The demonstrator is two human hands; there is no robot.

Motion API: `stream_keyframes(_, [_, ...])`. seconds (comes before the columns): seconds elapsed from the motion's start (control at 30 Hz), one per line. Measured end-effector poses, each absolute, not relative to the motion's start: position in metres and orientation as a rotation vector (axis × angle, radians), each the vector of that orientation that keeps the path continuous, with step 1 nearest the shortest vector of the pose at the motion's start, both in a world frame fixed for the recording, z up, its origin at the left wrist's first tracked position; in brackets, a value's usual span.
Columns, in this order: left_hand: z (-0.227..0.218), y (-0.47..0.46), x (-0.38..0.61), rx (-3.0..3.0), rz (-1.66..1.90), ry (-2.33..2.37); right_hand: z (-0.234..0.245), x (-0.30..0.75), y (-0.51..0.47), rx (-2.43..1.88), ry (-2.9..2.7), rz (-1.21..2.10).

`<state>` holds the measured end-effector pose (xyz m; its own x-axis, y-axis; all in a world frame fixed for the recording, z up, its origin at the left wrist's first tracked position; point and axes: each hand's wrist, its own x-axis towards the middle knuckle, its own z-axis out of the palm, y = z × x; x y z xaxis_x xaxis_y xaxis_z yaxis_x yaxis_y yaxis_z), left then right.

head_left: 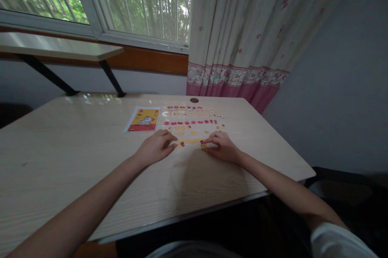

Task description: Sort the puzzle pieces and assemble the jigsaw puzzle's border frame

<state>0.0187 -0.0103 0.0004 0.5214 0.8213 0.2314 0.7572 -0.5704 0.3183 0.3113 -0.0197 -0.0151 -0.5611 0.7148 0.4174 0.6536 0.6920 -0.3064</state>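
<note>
A short strip of yellow jigsaw puzzle pieces (190, 141) with small red marks lies flat on the table between my hands. My left hand (154, 146) rests at its left end, index finger and thumb curled in and pressing the edge of the end piece. At the right end, my right hand (222, 145) has its index finger and thumb on a yellow piece with a dark red figure (202, 143). Just beyond the strip, loose pieces lie in rows, among them a row of red pieces (190, 122) and some yellow ones (193, 133).
Left of the rows lies a reference picture (143, 120) of a white spotted animal on yellow and red. A raised shelf (60, 46) on black brackets stands at the back left. The wooden table (75, 141) meets a curtain (233, 48) and window behind. Near its back edge is a round brown disc (194, 100).
</note>
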Motion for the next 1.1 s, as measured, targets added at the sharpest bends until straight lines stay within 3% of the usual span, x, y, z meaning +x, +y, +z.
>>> stream_keyframes(0.53, [-0.001, -0.009, 0.019, 2.557, 0.561, 1.33, -0.003, 0.305, -0.026, -0.935, -2.525, -0.007])
stream_keyframes(1.1, [0.001, -0.013, 0.02, 2.608, 0.532, 1.333, -0.014, 0.305, -0.019, -0.944, -2.449, 0.121])
